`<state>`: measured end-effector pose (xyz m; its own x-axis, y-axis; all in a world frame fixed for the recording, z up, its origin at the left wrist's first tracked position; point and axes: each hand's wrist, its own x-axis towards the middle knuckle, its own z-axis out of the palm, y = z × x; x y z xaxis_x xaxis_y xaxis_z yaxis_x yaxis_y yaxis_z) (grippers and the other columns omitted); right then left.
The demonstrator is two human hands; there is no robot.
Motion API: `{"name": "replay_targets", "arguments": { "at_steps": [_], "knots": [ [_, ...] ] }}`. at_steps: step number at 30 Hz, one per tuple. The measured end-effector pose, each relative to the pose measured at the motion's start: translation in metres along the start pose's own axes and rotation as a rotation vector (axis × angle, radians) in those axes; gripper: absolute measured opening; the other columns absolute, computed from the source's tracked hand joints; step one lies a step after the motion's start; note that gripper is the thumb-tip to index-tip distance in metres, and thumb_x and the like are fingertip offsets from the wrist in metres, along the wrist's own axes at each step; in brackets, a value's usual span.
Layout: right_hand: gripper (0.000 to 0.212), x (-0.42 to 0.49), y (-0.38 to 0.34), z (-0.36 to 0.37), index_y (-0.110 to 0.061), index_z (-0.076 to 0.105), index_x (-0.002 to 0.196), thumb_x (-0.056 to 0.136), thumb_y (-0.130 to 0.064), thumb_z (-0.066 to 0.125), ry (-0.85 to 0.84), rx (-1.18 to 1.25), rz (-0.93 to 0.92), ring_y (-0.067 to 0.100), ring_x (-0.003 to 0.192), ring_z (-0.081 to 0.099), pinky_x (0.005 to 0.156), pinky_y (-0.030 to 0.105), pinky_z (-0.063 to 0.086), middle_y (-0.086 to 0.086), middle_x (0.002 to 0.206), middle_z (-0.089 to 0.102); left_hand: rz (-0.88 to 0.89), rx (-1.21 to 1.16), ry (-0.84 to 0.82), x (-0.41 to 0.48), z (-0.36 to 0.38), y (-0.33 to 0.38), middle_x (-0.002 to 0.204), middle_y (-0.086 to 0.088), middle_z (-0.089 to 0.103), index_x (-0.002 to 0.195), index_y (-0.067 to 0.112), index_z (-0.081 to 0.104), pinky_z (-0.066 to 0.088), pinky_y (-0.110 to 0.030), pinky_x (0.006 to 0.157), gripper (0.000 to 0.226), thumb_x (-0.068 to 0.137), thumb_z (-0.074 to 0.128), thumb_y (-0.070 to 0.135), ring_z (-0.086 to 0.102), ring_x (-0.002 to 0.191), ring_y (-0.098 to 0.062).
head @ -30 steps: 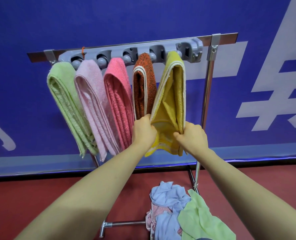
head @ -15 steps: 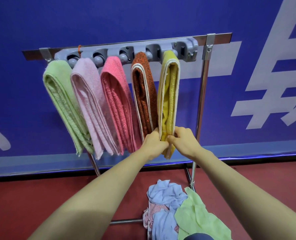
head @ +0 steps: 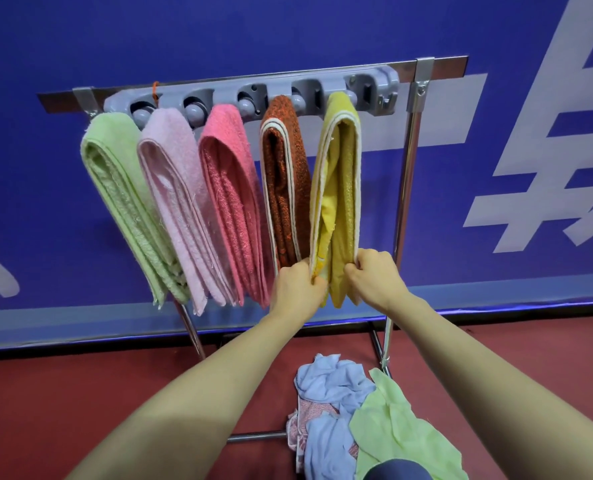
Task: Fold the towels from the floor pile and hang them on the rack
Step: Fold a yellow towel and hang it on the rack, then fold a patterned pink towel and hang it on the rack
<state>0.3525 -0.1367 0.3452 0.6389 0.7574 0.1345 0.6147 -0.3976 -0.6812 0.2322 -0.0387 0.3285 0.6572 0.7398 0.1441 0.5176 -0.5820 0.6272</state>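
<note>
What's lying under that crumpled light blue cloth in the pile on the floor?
A pink patterned cloth peeks out beneath the crumpled light blue cloth, on the red floor. Anything deeper in the pile is covered and cannot be seen.

Both bare arms reach forward and up, close together. The left hand (head: 297,289) and right hand (head: 374,277) each pinch the towel (head: 340,188) near its bottom, fingers curled.

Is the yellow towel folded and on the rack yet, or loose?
Folded and hanging: the yellow towel drapes in layers from the rack, while the left hand and right hand pinch its lower edges.
</note>
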Motion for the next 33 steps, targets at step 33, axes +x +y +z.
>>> {"name": "replay_targets", "arguments": {
  "at_steps": [33],
  "knots": [
    [0.053, -0.121, 0.361, 0.340, -0.006, 0.058, 0.123, 0.094, -0.046, 0.041, -0.867, -0.229, 0.652, 0.038, 0.116, 0.057, 0.097, 0.040, 0.047, 0.018, 0.127, 0.059, -0.179, 0.391, -0.955, -0.096, 0.361, -0.297, 0.118, -0.006, 0.070, 0.104, 0.023, 0.073, 0.053, -0.039, 0.093, 0.027, 0.091, 0.050, 0.021, 0.064, 0.111, -0.031]
  ]
}}
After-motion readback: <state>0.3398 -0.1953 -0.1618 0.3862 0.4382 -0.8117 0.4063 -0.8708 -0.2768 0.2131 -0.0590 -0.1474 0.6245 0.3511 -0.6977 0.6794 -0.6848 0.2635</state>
